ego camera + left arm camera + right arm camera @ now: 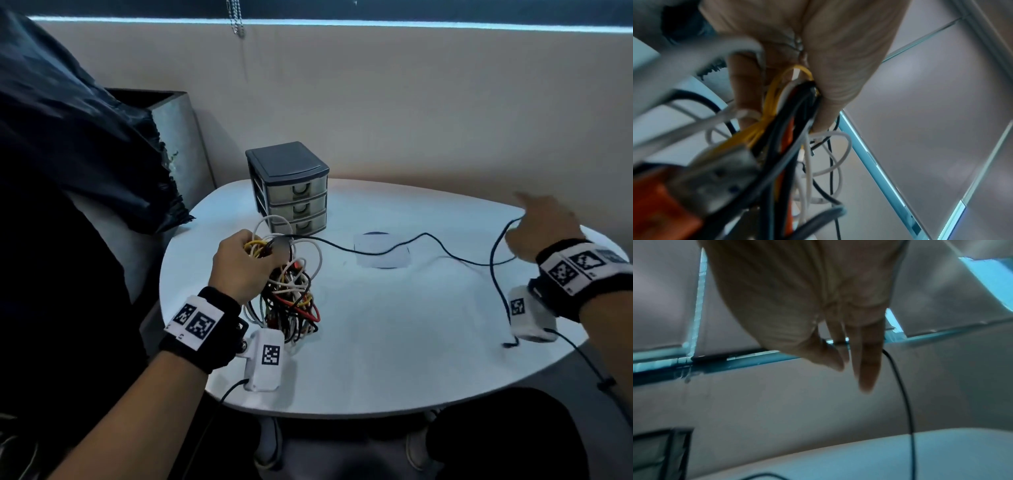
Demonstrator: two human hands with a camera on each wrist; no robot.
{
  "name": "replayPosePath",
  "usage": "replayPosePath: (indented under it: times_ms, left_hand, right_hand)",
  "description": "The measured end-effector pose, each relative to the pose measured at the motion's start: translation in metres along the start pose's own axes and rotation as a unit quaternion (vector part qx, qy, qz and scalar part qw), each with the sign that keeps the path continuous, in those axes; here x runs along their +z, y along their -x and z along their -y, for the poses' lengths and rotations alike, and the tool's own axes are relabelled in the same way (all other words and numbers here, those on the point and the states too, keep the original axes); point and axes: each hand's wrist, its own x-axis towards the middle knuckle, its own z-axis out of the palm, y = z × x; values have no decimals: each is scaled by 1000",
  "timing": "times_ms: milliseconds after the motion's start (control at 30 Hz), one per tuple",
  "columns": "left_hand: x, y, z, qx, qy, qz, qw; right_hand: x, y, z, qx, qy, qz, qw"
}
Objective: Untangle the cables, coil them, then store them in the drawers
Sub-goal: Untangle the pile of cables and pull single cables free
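Here the left hand (239, 263) grips the top of a tangled bundle of cables (291, 298), its fingers (830, 100) curled tight round yellow, white, black and orange strands. The bundle hangs from the fist down to the white table (394, 342), in front of the small drawer unit (289, 186) and a little to its left. A blurred orange plug (659, 203) shows very near the left wrist camera.

One black cable (394, 250) runs out of the bundle, passes in front of the drawer unit and goes far to the right of it, up to the right hand (544, 226). That hand is raised above the table edge and pinches this cable between thumb and forefinger, with the other fingers (869, 366) held nearly straight. From the pinch the cable drops in a loop to the table, and its free end lies near the front edge.

The drawer unit stands at the back of the table, with its three drawers closed. A round patch (382, 250) on the tabletop lies just to the right and in front of it.
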Motion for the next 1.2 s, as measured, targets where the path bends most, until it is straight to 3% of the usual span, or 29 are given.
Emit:
replayPosePath:
  times_ms: [67, 200, 333, 400, 533, 600, 700, 833, 1033, 1200]
  left_hand:
    - [5, 1, -3, 17, -10, 13, 1000]
    - [24, 9, -10, 72, -70, 57, 993]
    - [41, 17, -19, 99, -138, 72, 983]
    - [41, 16, -23, 111, -162, 61, 979]
    - [23, 0, -39, 130, -201, 22, 971]
    - [11, -12, -48, 146, -205, 3, 968]
    - [8, -16, -58, 163, -210, 43, 963]
    - [28, -4, -47, 171, -207, 107, 957]
    - [46, 4, -17, 139, -158, 117, 971]
    - [53, 8, -9, 130, -123, 117, 977]
  right_hand:
    - [4, 11, 9, -32, 65, 51, 996]
    - [29, 43, 46, -143, -7, 65, 987]
    - [64, 73, 88, -244, -182, 243, 921]
    - [75, 76, 99, -263, -215, 273, 900]
    - [65, 74, 107, -254, -268, 257, 893]
    - [57, 69, 109, -239, -305, 216, 896]
    - [54, 64, 117, -244, -337, 191, 889]
    - [63, 68, 128, -251, -325, 264, 873]
    - [74, 73, 120, -228, -276, 270, 894]
    - [76, 68, 116, -223, -297, 192, 908]
